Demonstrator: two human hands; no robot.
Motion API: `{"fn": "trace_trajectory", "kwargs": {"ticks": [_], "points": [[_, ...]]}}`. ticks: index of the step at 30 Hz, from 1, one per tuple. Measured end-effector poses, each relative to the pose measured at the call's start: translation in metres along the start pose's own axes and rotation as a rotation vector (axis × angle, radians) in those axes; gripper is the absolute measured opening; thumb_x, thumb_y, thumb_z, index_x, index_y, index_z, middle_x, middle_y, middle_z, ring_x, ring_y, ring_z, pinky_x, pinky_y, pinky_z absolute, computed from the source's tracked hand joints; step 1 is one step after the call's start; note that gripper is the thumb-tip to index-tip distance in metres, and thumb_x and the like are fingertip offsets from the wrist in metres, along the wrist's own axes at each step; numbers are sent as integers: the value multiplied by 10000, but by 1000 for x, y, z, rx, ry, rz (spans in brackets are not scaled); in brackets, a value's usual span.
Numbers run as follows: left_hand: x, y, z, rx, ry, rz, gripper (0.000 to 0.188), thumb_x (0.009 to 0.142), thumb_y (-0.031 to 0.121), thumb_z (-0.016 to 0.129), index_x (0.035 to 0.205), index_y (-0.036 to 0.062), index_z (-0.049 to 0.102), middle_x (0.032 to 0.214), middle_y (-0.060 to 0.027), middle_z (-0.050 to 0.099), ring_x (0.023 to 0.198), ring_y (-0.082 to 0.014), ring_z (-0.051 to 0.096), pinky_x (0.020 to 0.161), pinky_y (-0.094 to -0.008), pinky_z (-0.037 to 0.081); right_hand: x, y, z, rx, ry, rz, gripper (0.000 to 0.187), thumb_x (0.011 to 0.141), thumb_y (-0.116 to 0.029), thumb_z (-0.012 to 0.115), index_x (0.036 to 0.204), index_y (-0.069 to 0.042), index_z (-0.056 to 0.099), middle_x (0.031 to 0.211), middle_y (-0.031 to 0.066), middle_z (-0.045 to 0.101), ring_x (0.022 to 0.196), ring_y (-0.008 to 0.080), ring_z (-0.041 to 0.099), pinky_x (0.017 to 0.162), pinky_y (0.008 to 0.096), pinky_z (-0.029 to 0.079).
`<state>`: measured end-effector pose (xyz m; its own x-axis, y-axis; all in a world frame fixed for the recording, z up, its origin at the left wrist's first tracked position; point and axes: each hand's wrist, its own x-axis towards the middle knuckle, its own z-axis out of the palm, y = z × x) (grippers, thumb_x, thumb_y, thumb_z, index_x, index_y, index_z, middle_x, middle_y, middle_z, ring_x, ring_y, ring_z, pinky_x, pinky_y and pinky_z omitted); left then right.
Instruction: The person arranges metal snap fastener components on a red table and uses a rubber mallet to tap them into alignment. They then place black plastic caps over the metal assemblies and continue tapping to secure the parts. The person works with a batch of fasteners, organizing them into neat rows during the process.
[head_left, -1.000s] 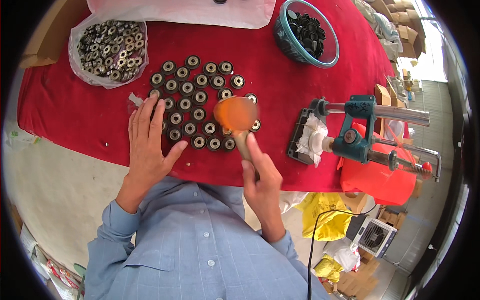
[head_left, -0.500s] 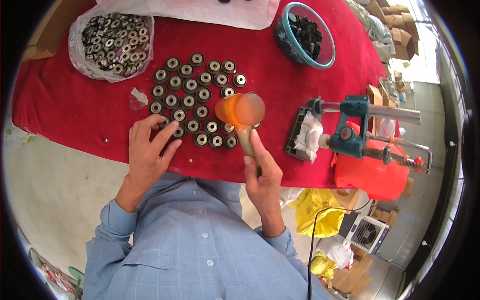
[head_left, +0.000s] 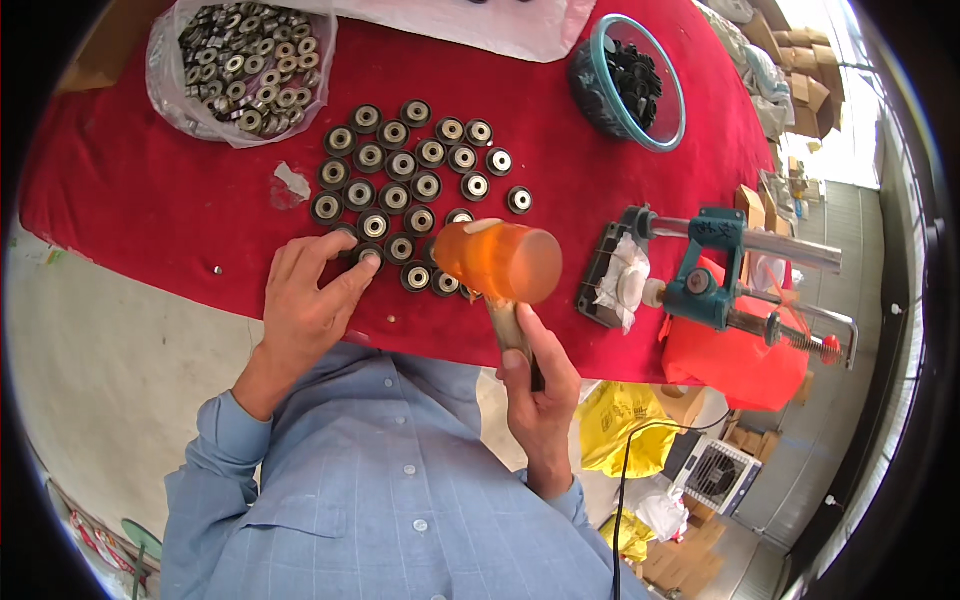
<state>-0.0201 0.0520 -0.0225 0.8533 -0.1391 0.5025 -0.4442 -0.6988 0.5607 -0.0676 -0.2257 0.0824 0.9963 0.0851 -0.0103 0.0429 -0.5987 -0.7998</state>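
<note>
Left hand [head_left: 308, 295]: fingers bent, thumb and forefinger at near-left edge of black-rimmed bearing rollers [head_left: 396, 198]; cannot tell whether they pinch one. Right hand [head_left: 541, 400]: fingers wrapped around handle of orange mallet [head_left: 500, 262], head hiding some near-right rollers. Rollers grouped on red tablecloth [head_left: 240, 225], mid-table. Far left, plastic bag [head_left: 165, 80] of loose bearings; far right, teal-rimmed bowl [head_left: 595, 95] of black parts; right, green hand press [head_left: 700, 285].

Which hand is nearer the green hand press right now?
Right. The right hand grips the orange mallet, left of the green hand press and closer to the body; the left hand is farther left, by the roller cluster's near-left edge.
</note>
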Motion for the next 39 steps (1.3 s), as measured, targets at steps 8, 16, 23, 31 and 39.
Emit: {"fn": "trace_trajectory", "kwargs": {"ticks": [8,16,23,31,39], "points": [[3,2,-1,-10,-4,-9,433,803,19,884,1214,137,818,1234,-112,703,1017,-309,660,838,-427,532,16,4,21,-151,23,-117,618,939,113,697,1527,-71,657,984,131,709,834,230,682,767,340,555],[3,2,-1,-7,2,-25,436,793,4,884,1204,136,820,1235,-122,702,1018,-310,661,836,-426,532,-24,5,-10,3,153,-56,406,1002,46,678,1409,55,672,989,164,724,823,242,686,747,335,552],[4,3,-2,-29,-1,-28,423,793,4,883,1192,128,821,1230,-120,703,1011,-307,662,835,-425,535,-23,9,5,-143,30,-28,609,938,124,698,1516,-64,660,967,139,696,810,222,664,706,329,532],[2,3,0,-19,16,-47,439,792,6,884,1206,135,817,1229,-110,705,1006,-301,663,839,-425,536,-32,-16,-3,-62,81,-87,374,1009,40,688,1383,28,693,1078,217,745,928,313,733,805,369,575],[4,3,-1,-34,3,-50,446,790,10,890,1210,139,816,1223,-104,707,991,-298,661,826,-421,529,-29,-3,9,-232,4,-88,447,1004,75,664,1447,21,666,1061,146,737,784,164,664,715,288,512]]}}
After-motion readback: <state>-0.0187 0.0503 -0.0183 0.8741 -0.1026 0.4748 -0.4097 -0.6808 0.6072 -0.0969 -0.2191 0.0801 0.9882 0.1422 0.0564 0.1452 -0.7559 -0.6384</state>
